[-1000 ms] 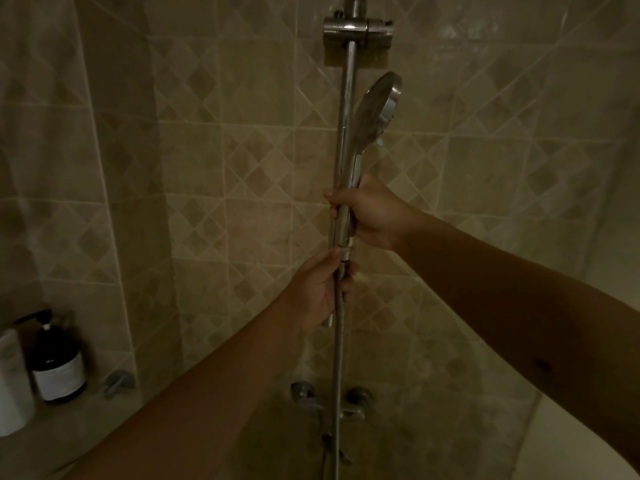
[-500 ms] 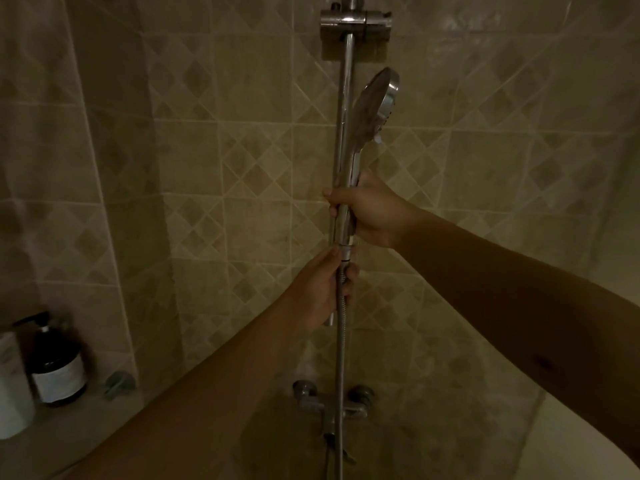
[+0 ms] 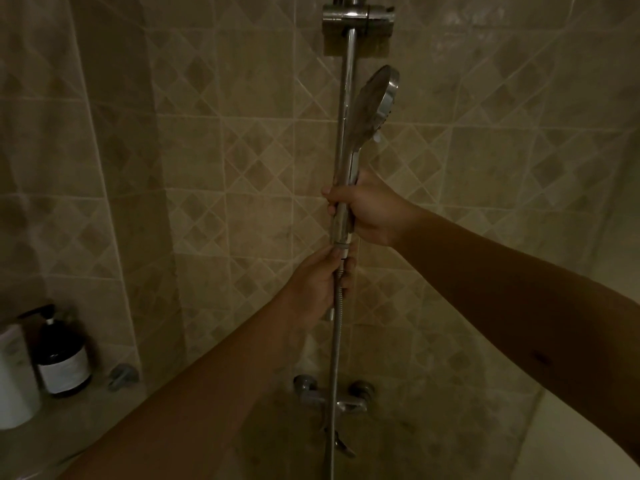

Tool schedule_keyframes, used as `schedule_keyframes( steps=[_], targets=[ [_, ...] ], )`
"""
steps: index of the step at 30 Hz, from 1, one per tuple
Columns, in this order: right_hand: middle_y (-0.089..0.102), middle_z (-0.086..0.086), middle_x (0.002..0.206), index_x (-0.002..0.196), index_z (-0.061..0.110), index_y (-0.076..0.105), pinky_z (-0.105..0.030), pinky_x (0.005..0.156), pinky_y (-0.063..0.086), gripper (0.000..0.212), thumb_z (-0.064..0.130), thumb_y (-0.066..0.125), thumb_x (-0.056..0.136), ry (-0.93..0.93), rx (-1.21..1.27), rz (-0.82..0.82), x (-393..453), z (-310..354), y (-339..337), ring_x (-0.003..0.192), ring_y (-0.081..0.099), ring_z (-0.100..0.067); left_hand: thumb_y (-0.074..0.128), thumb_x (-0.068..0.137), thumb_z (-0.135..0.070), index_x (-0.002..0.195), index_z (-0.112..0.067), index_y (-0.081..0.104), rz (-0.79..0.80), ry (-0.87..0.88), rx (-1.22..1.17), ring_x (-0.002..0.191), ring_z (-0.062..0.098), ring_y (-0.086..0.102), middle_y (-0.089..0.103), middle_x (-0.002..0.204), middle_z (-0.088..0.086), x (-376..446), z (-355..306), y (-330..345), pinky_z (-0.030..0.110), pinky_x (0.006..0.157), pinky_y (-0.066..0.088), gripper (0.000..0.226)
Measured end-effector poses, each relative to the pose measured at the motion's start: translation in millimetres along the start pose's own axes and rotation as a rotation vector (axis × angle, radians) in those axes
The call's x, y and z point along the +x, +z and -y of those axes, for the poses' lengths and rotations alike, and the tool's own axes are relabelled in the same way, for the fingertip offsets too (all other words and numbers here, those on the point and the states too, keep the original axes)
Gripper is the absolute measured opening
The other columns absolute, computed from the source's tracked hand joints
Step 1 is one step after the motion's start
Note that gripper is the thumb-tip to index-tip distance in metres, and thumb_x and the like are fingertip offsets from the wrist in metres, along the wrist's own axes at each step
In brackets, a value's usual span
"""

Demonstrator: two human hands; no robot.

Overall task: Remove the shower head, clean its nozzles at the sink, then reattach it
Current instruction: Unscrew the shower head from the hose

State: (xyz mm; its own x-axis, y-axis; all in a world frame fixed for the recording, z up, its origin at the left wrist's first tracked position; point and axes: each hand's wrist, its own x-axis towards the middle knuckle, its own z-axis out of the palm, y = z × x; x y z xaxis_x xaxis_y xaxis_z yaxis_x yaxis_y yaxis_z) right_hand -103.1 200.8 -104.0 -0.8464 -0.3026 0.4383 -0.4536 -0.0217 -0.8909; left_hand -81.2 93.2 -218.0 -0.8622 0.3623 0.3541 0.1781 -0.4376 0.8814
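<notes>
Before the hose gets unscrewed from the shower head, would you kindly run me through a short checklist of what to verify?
1. Right hand grips the shower head by its handle: ok.
2. Left hand holds the hose at the connector just under the handle: ok.
3. Shower head is out of the slider bracket on the rail: ok.
4. Hose hangs straight towards the mixer tap, no kink visible: ok.
5. Water is off: cannot tell; no spray visible at the nozzles.
6. Connector thread already loosened: cannot tell; fingers cover it.
</notes>
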Motion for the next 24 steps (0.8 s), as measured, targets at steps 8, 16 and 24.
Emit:
schedule_keyframes(
  steps=[8, 16, 24],
  targets=[
    [0.046, -0.001, 0.074, 0.083, 0.017, 0.043, -0.027, 0.065, 0.047, 0.025, -0.001, 0.06, 0.09, 0.006, -0.026, -0.02, -3, 4, -5, 0.061, 0.051, -0.011, 0.042, 0.101, -0.008, 0.095, -0.01, 0.052, -0.029, 0.062, 0.052, 0.051, 0.008, 0.043, 0.054, 0.076, 0.003, -2, 6, 1, 0.026, 0.053, 0.034, 0.012],
    [0.05, -0.004, 0.066, 0.091, 0.012, 0.047, -0.03, 0.059, 0.042, 0.014, 0.005, 0.059, 0.092, 0.026, -0.043, -0.041, -11, 3, -16, 0.058, 0.052, -0.013, 0.05, 0.099, -0.009, 0.114, 0.006, 0.059, -0.115, 0.05, 0.255, 0.069, 0.016, 0.055, 0.059, 0.08, 0.008, 5, 3, 1, 0.031, 0.065, 0.042, 0.023],
    [0.052, 0.003, 0.054, 0.066, 0.023, 0.054, -0.032, 0.057, 0.037, 0.031, 0.005, 0.059, 0.092, 0.025, -0.043, -0.098, -13, -2, -34, 0.063, 0.051, -0.018, 0.059, 0.094, -0.006, 0.087, -0.009, 0.066, 0.062, 0.062, 0.694, 0.068, 0.01, 0.059, 0.063, 0.072, -0.001, 34, -19, -6, 0.022, 0.064, 0.048, 0.011]
  ],
)
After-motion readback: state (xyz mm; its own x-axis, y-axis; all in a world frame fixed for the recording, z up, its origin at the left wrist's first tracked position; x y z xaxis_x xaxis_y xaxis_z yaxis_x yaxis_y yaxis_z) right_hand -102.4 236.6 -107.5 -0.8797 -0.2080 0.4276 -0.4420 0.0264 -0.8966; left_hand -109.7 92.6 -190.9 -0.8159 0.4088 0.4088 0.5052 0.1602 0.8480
